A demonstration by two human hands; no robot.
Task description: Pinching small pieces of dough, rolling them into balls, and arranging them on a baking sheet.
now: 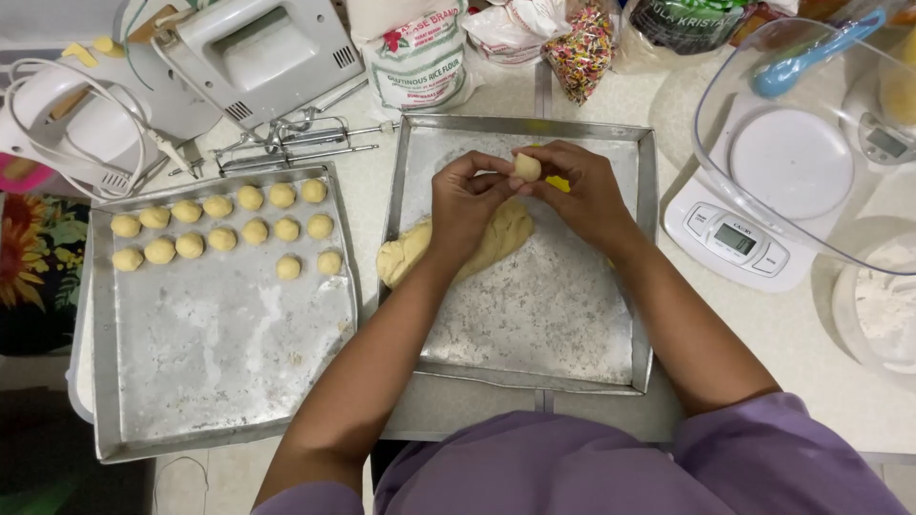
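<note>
Purple sleeves sit closest to me, and both forearms reach out from them over the right-hand tray (647, 286), the landmark for everything else. Above that tray's far half my left hand (465, 202) and right hand (584, 195) meet, fingertips pinched together on a small dough ball (527, 168), held up off the metal so I can turn it round between them. Under my left wrist, on the tray floor, lies the big lump of dough (405, 256), kept close so pieces come off within easy reach; a bit of yellow shows just past my right fingers, though I cannot tell what it is.

Left of that tray, a second tray (224, 362) carries rows of finished balls (221, 222) along its far edge, set apart from one another, I'd say so they don't stick. Right of the landmark tray stands a white kitchen scale (735, 243) under a clear bowl (811, 143). Beyond it, across the bench (792, 343), sit a hand mixer (258, 57) with loose beaters (286, 143), a flour bag (417, 57) and a packet of coloured sprinkles (579, 48).
</note>
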